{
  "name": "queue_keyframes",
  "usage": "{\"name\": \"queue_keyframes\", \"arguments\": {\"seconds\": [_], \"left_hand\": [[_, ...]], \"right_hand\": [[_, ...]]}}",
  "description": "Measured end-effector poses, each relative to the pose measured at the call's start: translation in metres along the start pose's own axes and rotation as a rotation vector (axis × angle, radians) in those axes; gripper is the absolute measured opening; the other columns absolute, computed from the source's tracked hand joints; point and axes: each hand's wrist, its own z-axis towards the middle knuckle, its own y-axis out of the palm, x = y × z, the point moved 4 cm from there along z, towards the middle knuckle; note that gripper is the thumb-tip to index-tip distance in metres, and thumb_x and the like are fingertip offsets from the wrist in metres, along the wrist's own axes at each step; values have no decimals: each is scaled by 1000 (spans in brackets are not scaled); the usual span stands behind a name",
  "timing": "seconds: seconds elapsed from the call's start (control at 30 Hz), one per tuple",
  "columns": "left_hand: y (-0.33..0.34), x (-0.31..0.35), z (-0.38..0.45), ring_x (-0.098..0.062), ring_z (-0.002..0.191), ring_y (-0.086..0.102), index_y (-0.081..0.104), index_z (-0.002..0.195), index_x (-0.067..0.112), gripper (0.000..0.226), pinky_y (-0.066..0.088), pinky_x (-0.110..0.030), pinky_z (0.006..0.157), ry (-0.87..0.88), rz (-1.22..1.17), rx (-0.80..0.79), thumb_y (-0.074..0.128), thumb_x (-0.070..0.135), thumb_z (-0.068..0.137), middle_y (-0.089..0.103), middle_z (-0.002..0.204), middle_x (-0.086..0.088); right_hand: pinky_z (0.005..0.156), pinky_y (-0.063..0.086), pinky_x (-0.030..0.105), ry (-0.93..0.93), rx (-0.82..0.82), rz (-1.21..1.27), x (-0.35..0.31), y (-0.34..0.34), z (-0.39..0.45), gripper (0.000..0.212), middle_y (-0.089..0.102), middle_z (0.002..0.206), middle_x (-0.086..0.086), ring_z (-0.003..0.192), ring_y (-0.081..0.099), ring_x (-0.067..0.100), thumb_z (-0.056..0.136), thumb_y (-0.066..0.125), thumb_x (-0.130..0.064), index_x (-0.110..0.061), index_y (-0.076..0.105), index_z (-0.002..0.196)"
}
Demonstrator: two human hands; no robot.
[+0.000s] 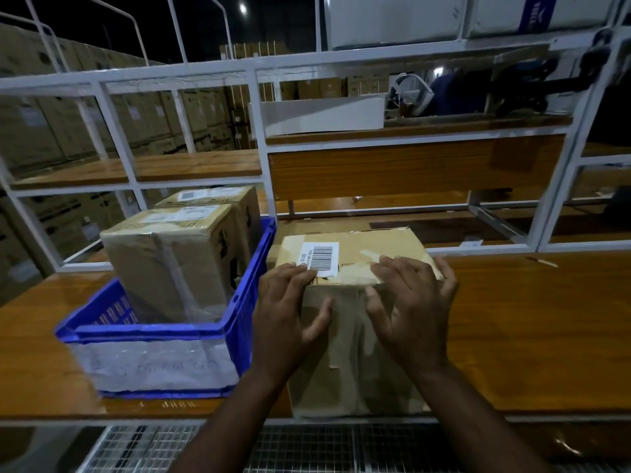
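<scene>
The long brown wooden counter (512, 319) carries a big brown cardboard box (351, 363). The box stands right under both hands, just beside a blue plastic crate (153, 331). The left hand (290, 312) lies spread on the box's top front edge, fingers touching a white barcode sticker (322, 256). The right hand (415, 302) is spread too, fingers pressing on shiny clear tape (355, 272).

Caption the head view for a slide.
Left hand and right hand touch a labelled cardboard box beside a blue crate holding two boxes.
</scene>
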Motion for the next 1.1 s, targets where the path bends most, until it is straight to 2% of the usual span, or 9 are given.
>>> {"name": "queue_keyframes", "arguments": {"seconds": [0.1,0.23,0.33,0.4,0.5,0.57,0.7,0.9,1.1], "left_hand": [[3,2,-2,-19,139,40,55,137,16,58,34,-18,111,-4,-58,37,65,48,89,46,144,-1],[8,1,-22,-19,155,17,20,159,11,90,19,-16,121,-77,-163,80,66,47,90,16,167,-7],[14,-11,-54,-27,154,19,7,162,28,81,30,-48,121,-154,-232,123,52,52,99,7,169,-1],[16,-22,-74,-27,151,27,11,161,30,72,38,-57,113,-306,-277,165,40,59,101,13,167,3],[20,-38,-99,-24,143,39,24,158,21,74,39,-40,109,-656,-359,213,38,64,99,27,160,0],[32,-56,-117,-31,138,44,31,155,13,72,40,-41,107,-944,-447,210,39,60,101,36,156,-11],[72,-50,-136,-33,132,52,39,153,16,90,42,-54,110,-1297,-813,-103,33,74,84,51,148,-15],[106,9,-123,-16,123,59,33,154,31,74,55,-51,98,-1132,-1055,-305,35,70,92,53,144,-2],[124,58,-106,-4,114,58,40,143,33,60,55,-25,82,-976,-1053,-493,52,56,89,54,140,4]], "right_hand": [[110,27,58,35,9,-35,0,2,1,40,69,116,-4,118,56,19,91,53,-53,-21,71,107],[110,27,56,51,-6,-70,6,-1,1,47,68,119,-3,119,55,19,92,51,-60,-22,71,109],[110,28,54,79,-8,-95,12,-7,0,50,67,122,-1,120,54,21,92,49,-63,-22,70,112],[109,29,54,142,15,-70,23,-16,-1,50,66,123,0,121,53,22,93,47,-62,-22,67,114],[108,32,55,244,33,-54,41,-32,-6,52,63,127,1,124,50,23,94,43,-62,-22,65,119],[108,33,55,298,37,-69,51,-43,-14,52,60,132,1,128,47,22,95,43,-61,-22,61,124],[104,37,56,418,80,-84,68,-64,-32,54,57,136,1,131,43,22,95,43,-62,-23,57,129],[99,43,55,584,146,-59,109,-94,-56,52,59,131,3,125,45,26,96,41,-60,-21,59,127],[97,41,51,830,312,27,176,-103,-101,65,57,123,13,119,46,31,95,30,-66,-13,57,124]]}}
